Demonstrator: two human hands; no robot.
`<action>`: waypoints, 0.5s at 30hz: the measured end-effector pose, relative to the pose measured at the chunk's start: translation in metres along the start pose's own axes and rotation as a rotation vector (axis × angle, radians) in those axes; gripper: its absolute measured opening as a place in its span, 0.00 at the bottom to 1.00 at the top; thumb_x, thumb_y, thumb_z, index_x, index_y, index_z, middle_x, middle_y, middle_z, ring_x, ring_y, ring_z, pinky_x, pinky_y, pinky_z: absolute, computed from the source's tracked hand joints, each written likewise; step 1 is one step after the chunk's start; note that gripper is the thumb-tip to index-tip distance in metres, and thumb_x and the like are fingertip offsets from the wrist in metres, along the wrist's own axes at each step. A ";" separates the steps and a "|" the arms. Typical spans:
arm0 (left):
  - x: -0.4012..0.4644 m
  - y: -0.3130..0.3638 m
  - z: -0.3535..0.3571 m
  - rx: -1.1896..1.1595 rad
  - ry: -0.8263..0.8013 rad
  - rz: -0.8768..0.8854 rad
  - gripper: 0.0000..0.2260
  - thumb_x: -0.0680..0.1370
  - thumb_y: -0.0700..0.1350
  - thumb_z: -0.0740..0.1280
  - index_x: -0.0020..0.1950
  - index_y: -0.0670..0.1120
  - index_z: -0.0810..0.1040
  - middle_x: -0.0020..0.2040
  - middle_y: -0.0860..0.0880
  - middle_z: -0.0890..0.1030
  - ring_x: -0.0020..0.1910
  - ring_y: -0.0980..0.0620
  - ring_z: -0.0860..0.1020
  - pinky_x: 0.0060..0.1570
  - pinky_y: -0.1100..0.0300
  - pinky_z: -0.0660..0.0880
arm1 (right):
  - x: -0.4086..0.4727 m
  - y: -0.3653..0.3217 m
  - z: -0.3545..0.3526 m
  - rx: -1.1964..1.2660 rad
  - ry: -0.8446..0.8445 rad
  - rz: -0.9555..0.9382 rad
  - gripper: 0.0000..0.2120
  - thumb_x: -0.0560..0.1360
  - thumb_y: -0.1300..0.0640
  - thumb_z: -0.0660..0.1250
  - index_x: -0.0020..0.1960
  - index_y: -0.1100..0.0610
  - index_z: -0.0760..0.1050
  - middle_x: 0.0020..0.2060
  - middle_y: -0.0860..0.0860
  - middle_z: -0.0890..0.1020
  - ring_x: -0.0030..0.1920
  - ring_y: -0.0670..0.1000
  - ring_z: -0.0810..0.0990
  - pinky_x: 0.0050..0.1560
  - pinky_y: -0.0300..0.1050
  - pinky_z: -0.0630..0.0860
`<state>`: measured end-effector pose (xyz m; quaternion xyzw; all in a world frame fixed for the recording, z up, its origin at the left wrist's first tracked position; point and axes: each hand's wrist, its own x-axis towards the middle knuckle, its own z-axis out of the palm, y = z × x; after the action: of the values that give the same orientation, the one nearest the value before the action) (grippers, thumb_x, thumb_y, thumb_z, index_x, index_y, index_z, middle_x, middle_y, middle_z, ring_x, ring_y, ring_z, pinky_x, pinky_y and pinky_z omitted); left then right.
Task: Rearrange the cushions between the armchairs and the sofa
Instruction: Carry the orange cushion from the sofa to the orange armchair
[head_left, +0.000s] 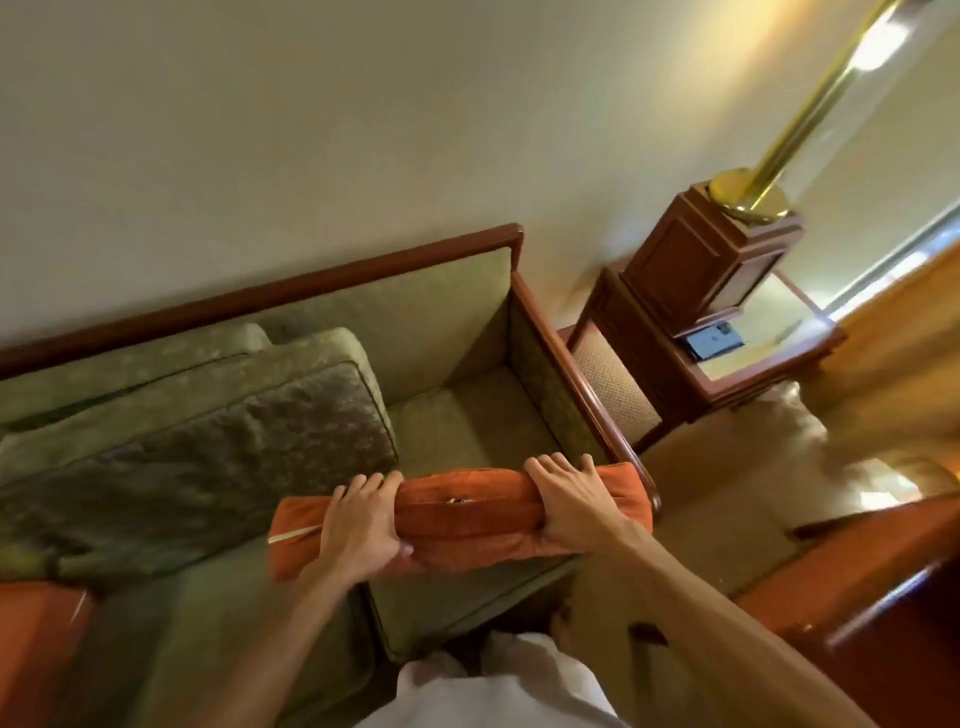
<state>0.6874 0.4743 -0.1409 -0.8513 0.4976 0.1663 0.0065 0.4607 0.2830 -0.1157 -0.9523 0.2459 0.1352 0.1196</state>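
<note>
An orange cushion (467, 519) is held edge-up over the front of the green sofa seat (467, 415). My left hand (361, 525) grips its left part, fingers curled over the top edge. My right hand (569, 499) grips its right part the same way. A large green patterned back cushion (208, 447) leans on the sofa's left side. Another orange cushion (36, 639) shows at the bottom left edge, partly cut off.
The sofa's wooden arm (582, 395) runs along its right side. Beyond it stands a wooden side table (691, 384) with a phone (714, 340) and a brass lamp (748, 202) on a wooden base. A reddish wooden table (883, 597) is at the right.
</note>
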 end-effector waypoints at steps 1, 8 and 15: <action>0.000 0.008 -0.011 0.017 0.004 0.061 0.40 0.60 0.65 0.78 0.67 0.54 0.70 0.60 0.55 0.77 0.61 0.49 0.73 0.60 0.52 0.68 | -0.019 0.003 -0.005 0.012 0.032 0.039 0.41 0.62 0.28 0.70 0.65 0.52 0.65 0.59 0.48 0.76 0.61 0.52 0.72 0.61 0.63 0.66; 0.002 0.134 -0.073 0.102 0.080 0.500 0.37 0.54 0.68 0.77 0.59 0.57 0.73 0.51 0.57 0.79 0.54 0.50 0.76 0.54 0.49 0.70 | -0.177 0.058 -0.039 0.080 0.119 0.345 0.41 0.63 0.37 0.74 0.69 0.51 0.65 0.62 0.47 0.75 0.64 0.51 0.71 0.66 0.61 0.65; -0.027 0.324 -0.078 0.060 0.144 0.813 0.39 0.57 0.65 0.79 0.64 0.55 0.73 0.59 0.55 0.80 0.61 0.48 0.76 0.62 0.46 0.68 | -0.357 0.130 -0.045 0.129 0.248 0.597 0.35 0.63 0.38 0.73 0.64 0.51 0.67 0.55 0.46 0.75 0.59 0.50 0.71 0.62 0.57 0.65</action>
<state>0.4219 0.3199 -0.0097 -0.5943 0.7971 0.0810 -0.0698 0.1040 0.3142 0.0185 -0.8378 0.5351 0.0314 0.1037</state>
